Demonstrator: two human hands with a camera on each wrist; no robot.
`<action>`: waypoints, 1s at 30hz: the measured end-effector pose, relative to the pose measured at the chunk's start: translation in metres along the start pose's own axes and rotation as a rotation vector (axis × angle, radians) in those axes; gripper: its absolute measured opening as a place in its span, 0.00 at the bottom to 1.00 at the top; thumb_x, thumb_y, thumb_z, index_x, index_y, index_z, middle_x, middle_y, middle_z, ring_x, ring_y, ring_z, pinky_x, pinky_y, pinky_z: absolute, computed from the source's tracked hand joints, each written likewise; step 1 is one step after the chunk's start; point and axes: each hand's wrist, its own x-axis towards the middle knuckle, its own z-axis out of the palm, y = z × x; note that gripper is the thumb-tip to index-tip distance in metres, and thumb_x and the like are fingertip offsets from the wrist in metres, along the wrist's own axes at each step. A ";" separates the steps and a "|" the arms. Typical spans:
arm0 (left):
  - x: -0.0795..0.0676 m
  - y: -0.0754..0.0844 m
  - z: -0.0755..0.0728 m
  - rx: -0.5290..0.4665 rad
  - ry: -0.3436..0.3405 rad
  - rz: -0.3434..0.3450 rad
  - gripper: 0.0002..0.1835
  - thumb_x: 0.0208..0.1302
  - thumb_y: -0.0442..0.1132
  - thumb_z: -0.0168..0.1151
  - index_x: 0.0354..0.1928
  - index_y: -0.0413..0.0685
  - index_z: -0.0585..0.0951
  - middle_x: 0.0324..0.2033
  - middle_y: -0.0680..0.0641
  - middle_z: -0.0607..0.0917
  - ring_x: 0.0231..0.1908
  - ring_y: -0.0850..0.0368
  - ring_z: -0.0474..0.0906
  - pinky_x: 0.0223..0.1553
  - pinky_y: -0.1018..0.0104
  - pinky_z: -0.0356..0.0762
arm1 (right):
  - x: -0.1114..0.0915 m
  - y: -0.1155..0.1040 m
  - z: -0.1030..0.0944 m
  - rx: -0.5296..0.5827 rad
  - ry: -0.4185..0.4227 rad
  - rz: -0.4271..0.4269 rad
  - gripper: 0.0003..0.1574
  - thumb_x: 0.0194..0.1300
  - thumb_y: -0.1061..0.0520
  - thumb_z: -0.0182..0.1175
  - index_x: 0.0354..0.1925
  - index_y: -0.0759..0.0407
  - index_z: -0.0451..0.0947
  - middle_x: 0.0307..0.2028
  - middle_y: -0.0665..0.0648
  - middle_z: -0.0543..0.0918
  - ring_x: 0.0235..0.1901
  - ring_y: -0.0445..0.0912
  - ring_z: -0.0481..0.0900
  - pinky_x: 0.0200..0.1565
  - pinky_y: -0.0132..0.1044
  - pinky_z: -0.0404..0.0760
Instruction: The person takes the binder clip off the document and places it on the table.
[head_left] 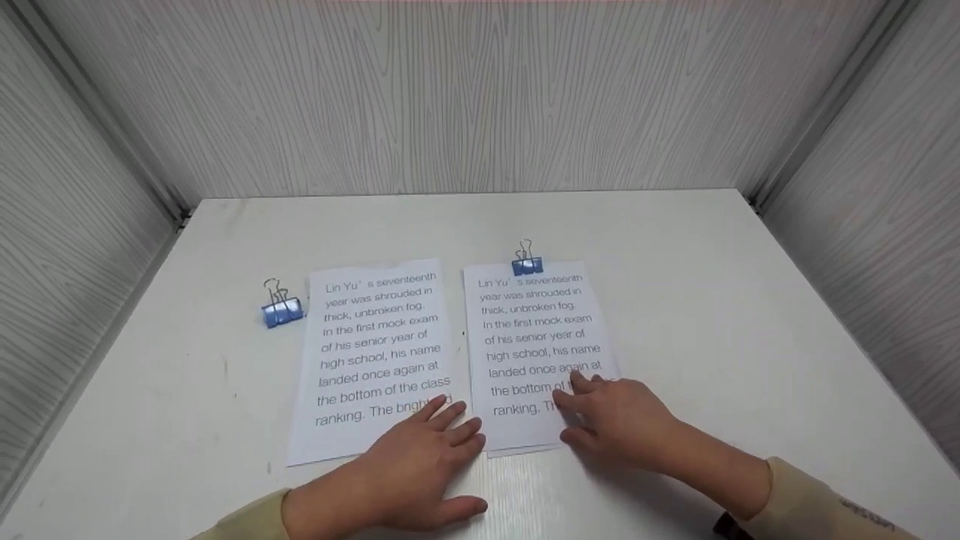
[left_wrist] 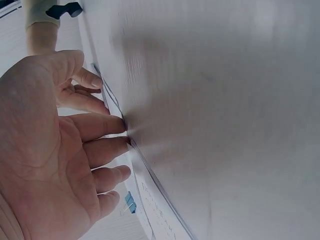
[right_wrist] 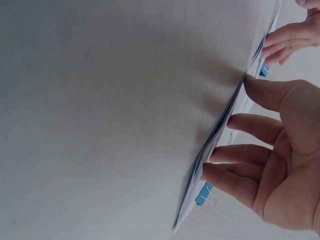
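Two stacks of printed paper lie side by side. My left hand (head_left: pixel 420 465) rests its fingertips on the lower right corner of the left stack (head_left: pixel 330 442), thumb stretched out over the table. My right hand (head_left: pixel 626 420) touches the right stack (head_left: pixel 517 435) near its lower right edge, fingers spread and slightly bent. A blue binder clip (head_left: pixel 527 266) grips the top edge of the right stack, its wire handles upright. Another blue binder clip (head_left: pixel 282 312) stands on the table just left of the left stack. In the right wrist view, the fingertips (right_wrist: pixel 215 155) meet the layered sheets.
The white table (head_left: pixel 712 300) extends around both stacks. A grained panel (head_left: pixel 465 97) rises behind it, with similar panels at left and right. A small dark object (head_left: pixel 731 526) shows by the right sleeve.
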 end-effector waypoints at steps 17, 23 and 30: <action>0.080 -0.089 -0.033 -0.217 0.215 -0.298 0.37 0.67 0.70 0.44 0.68 0.54 0.72 0.62 0.54 0.77 0.62 0.56 0.72 0.66 0.55 0.64 | 0.000 -0.010 -0.005 0.039 -0.054 0.033 0.31 0.59 0.42 0.66 0.59 0.50 0.79 0.57 0.63 0.79 0.48 0.57 0.83 0.40 0.50 0.82; 0.105 -0.131 -0.024 -0.357 0.298 -0.427 0.37 0.64 0.68 0.52 0.70 0.58 0.69 0.60 0.51 0.79 0.62 0.52 0.72 0.63 0.55 0.67 | 0.000 -0.014 -0.005 0.056 -0.055 0.038 0.31 0.59 0.42 0.66 0.59 0.50 0.79 0.58 0.63 0.79 0.50 0.57 0.82 0.41 0.51 0.82; 0.118 -0.161 -0.012 -0.479 0.305 -0.558 0.41 0.61 0.68 0.56 0.73 0.63 0.63 0.66 0.53 0.72 0.67 0.53 0.65 0.67 0.55 0.61 | -0.002 -0.018 -0.005 0.053 -0.052 0.046 0.31 0.59 0.42 0.66 0.59 0.49 0.79 0.58 0.63 0.79 0.51 0.57 0.81 0.42 0.51 0.81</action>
